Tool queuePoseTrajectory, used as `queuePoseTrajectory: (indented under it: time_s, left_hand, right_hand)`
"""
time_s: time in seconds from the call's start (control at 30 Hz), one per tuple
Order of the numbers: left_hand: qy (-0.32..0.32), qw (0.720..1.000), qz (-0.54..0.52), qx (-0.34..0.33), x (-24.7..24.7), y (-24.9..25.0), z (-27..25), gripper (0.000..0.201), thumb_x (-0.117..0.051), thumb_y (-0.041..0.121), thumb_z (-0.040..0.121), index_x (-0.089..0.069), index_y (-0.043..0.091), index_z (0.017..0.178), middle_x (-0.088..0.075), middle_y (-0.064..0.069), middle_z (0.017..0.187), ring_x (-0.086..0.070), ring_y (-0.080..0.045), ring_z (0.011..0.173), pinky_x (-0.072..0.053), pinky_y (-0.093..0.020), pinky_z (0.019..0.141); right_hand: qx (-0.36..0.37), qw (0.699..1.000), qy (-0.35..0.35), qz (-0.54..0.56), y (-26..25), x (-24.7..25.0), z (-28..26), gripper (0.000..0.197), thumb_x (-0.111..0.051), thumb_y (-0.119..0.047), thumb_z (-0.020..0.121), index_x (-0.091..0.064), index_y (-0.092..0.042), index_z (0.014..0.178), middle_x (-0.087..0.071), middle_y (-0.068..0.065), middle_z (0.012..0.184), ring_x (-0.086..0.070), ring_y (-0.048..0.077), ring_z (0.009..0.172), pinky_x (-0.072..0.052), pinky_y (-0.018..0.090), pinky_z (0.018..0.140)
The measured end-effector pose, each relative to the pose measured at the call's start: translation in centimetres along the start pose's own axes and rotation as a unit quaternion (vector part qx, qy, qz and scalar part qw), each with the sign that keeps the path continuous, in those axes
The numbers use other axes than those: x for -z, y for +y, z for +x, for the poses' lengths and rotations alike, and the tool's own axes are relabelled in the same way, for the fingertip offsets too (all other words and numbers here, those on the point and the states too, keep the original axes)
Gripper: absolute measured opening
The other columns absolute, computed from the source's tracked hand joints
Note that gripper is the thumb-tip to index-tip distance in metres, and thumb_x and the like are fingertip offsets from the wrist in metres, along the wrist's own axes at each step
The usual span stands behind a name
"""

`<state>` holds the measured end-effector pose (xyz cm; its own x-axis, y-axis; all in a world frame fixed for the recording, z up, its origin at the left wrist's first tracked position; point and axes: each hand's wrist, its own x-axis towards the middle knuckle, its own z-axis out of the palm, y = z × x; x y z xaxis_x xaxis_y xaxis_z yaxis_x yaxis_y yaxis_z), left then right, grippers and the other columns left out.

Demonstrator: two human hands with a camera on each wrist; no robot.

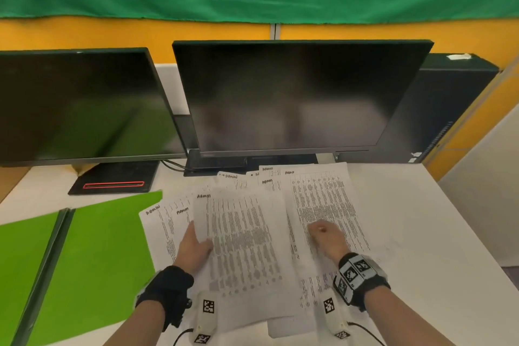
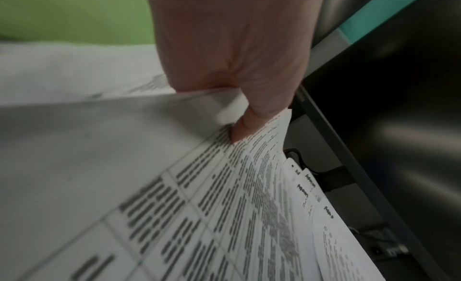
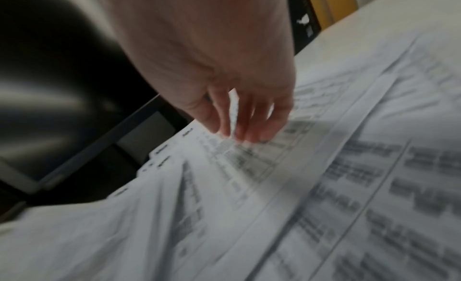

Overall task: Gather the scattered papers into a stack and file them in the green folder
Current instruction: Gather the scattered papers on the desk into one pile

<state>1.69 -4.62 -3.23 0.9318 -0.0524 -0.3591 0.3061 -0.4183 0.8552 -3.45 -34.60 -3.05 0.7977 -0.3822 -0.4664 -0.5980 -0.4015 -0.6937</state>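
I observed the left hand (image 1: 193,247) pinching one white printed paper sheet (image 1: 241,239) at its left edge: in the left wrist view the thumb (image 2: 243,127) pressed on the printed face, with the remaining fingers hidden beneath the sheet. The sheet edge at the thumb was raised off the layers below.

The right hand (image 1: 327,236) rested on the overlapping white printed papers (image 1: 323,205) to the right of the pinched sheet. In the right wrist view its fingers (image 3: 249,119) pointed down, slightly spread, with the tips touching the top page; they held nothing.

The papers lay fanned across the white desk (image 1: 421,219), extending beyond the fingertips toward the base of the black centre monitor (image 1: 295,95). Each page carried table grids and a short heading; the print was too blurred for me to read.

The open green plastic folder (image 1: 92,255) lay flat to the left of the left hand, touching the leftmost pages.

A second black monitor (image 1: 81,104) stood beyond the folder, its stand bearing a red outlined slot (image 1: 113,185). I could read no brand. Both wrists wore black bands (image 1: 165,289) with square coded markers.
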Motion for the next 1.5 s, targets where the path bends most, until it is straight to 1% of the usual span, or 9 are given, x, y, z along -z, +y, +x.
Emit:
queuePoseTrajectory:
  time_s: [0.17, 0.43, 0.57, 0.73, 0.87, 1.0, 1.1, 1.23, 1.5]
  left_hand:
    - [0.112, 0.987, 0.091, -0.074, 3.9, 2.3, -0.5, 0.043, -0.046, -0.003, 0.09, -0.044, 0.014, 0.129, -0.063, -0.005, 0.108, -0.063, -0.029, 0.099, -0.049, -0.039, 0.091]
    - [0.102, 0.984, -0.127, -0.07, 2.7, 5.5, 0.8, 0.051, -0.051, -0.009, 0.087, -0.041, 0.008, 0.134, -0.059, -0.008, 0.122, -0.058, -0.025, 0.109, -0.048, -0.04, 0.094]
    - [0.006, 0.991, -0.127, -0.045, -3.3, 6.5, 1.7, 0.042, -0.05, -0.008, 0.087, -0.049, 0.011, 0.125, -0.062, -0.004, 0.112, -0.06, -0.027, 0.112, -0.049, -0.033, 0.089]
    - [-0.062, 0.994, -0.025, 0.086, -9.9, 7.2, 3.2, 0.057, -0.047, 0.001, 0.091, -0.028, 0.006, 0.145, -0.038, -0.014, 0.146, -0.041, -0.034, 0.134, -0.041, -0.032, 0.099]
    - [-0.047, 0.985, -0.024, 0.165, -12.8, 7.9, 3.8, 0.065, -0.051, 0.015, 0.089, -0.023, 0.007, 0.148, -0.033, -0.016, 0.148, -0.045, -0.034, 0.128, -0.047, -0.035, 0.097]
    - [-0.049, 0.976, -0.069, 0.199, -13.8, 8.3, 4.1, 0.08, -0.062, 0.021, 0.084, -0.017, 0.004, 0.148, -0.038, -0.016, 0.144, -0.047, -0.034, 0.126, -0.047, -0.035, 0.092]
    - [-0.076, 0.985, -0.038, 0.15, -14.3, 8.6, 3.7, 0.06, -0.049, 0.007, 0.094, -0.025, 0.0, 0.148, -0.045, -0.014, 0.143, -0.051, -0.03, 0.124, -0.047, -0.03, 0.092]
    - [-0.083, 0.996, 0.02, -0.017, -15.3, 8.8, 2.5, 0.03, -0.045, 0.012, 0.097, -0.051, 0.013, 0.127, -0.063, 0.002, 0.114, -0.058, -0.01, 0.086, -0.05, -0.017, 0.072]
    - [0.004, 0.993, -0.08, -0.082, -6.1, 6.8, 1.6, 0.041, -0.05, 0.023, 0.092, -0.045, 0.018, 0.132, -0.062, 0.001, 0.123, -0.063, -0.017, 0.11, -0.051, -0.039, 0.098]
  right_hand:
    - [-0.148, 0.953, 0.207, -0.163, 2.0, 3.9, 2.1, 0.059, -0.061, -0.015, 0.079, -0.039, -0.015, 0.134, -0.043, 0.015, 0.133, -0.042, 0.033, 0.121, -0.037, 0.051, 0.101]
    - [-0.151, 0.958, 0.107, -0.219, 3.2, 5.4, 2.9, 0.099, -0.079, -0.038, 0.064, -0.024, -0.017, 0.143, -0.029, 0.017, 0.141, -0.029, 0.036, 0.131, -0.034, 0.051, 0.106]
    - [-0.139, 0.969, 0.102, -0.178, 3.8, 6.3, 2.9, 0.077, -0.066, -0.044, 0.076, -0.036, -0.01, 0.139, -0.041, 0.017, 0.137, -0.037, 0.037, 0.125, -0.035, 0.046, 0.101]
    - [-0.135, 0.989, 0.031, 0.041, 4.0, 7.6, 3.1, 0.049, -0.038, -0.042, 0.097, -0.048, -0.007, 0.131, -0.059, 0.011, 0.1, -0.058, 0.028, 0.09, -0.042, 0.035, 0.087]
    - [-0.143, 0.987, 0.026, 0.066, 3.4, 6.9, 2.4, 0.054, -0.047, -0.029, 0.097, -0.036, -0.001, 0.142, -0.046, 0.018, 0.14, -0.047, 0.035, 0.124, -0.036, 0.039, 0.101]
    - [-0.15, 0.987, -0.003, 0.055, 3.7, 5.9, 3.2, 0.063, -0.058, -0.02, 0.087, -0.03, -0.005, 0.142, -0.053, 0.018, 0.129, -0.054, 0.033, 0.106, -0.043, 0.04, 0.098]
    - [-0.155, 0.988, 0.003, 0.007, 4.4, 5.1, 4.5, 0.059, -0.052, -0.016, 0.085, -0.031, -0.008, 0.14, -0.055, 0.019, 0.125, -0.056, 0.038, 0.108, -0.046, 0.043, 0.096]
    - [-0.161, 0.987, 0.009, 0.007, 5.0, 5.2, 5.2, 0.067, -0.053, -0.02, 0.082, -0.03, -0.008, 0.143, -0.048, 0.02, 0.136, -0.05, 0.039, 0.12, -0.043, 0.045, 0.101]
    - [-0.047, 0.987, 0.151, -0.009, 0.1, 5.1, 2.7, 0.063, -0.018, -0.051, 0.094, -0.05, -0.013, 0.131, -0.047, 0.019, 0.139, -0.042, 0.038, 0.126, -0.029, 0.05, 0.108]
